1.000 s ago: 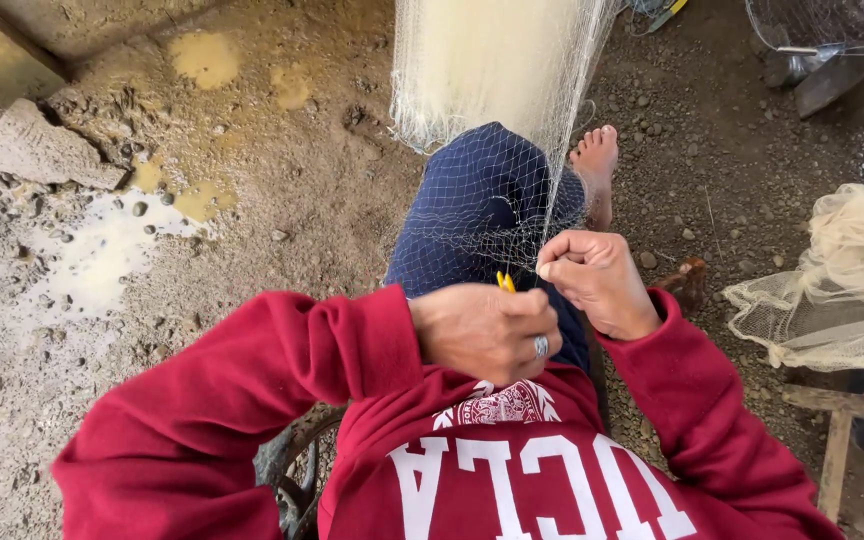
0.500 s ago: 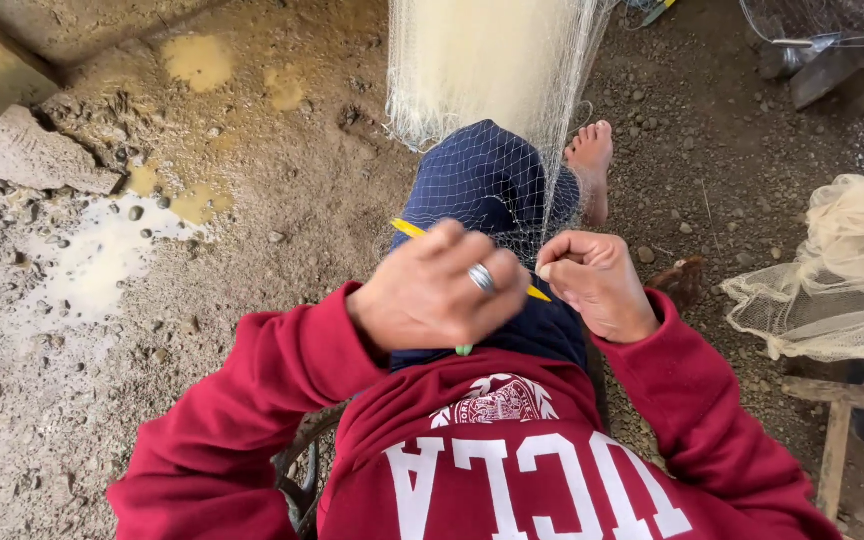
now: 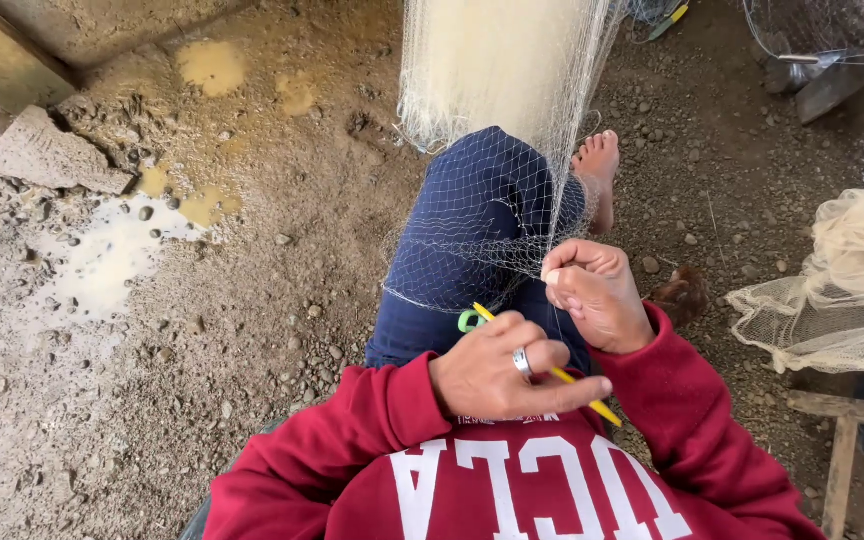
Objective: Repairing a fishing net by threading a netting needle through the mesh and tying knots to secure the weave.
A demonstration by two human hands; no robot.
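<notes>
So there's just the one head view, looking straight down at someone sitting on gravelly dirt ground [image 3: 252, 400]. The left hand [image 3: 507, 375], sitting lower centre of the frame, is wearing a silver ring and its fingers are curling around a thin yellow netting needle [image 3: 564, 376]. The needle is running diagonally from just above the knuckles down to the lower right, where its tip is poking out past the index finger. A small green plastic loop [image 3: 469, 320] is showing right at the needle's upper end, beside the hand.

The right hand [image 3: 597, 290] is sitting just above and to the right of the left one, nearly touching it. Its fingers are bunching tight and pinching a few strands of the fine pale mesh fishing net [image 3: 497, 80]. That net is hanging down from the top centre of the frame and draping over the person's knee in dark blue trousers [image 3: 472, 220]. A bare foot [image 3: 597, 170] is peeking out to the right of the net.

Both arms are in red sweatshirt sleeves [image 3: 352, 440] along the bottom of the frame. Another heap of cream netting [image 3: 842, 290] is piling up at the right edge, and a shallow muddy puddle [image 3: 112, 260] is sitting at centre left.
</notes>
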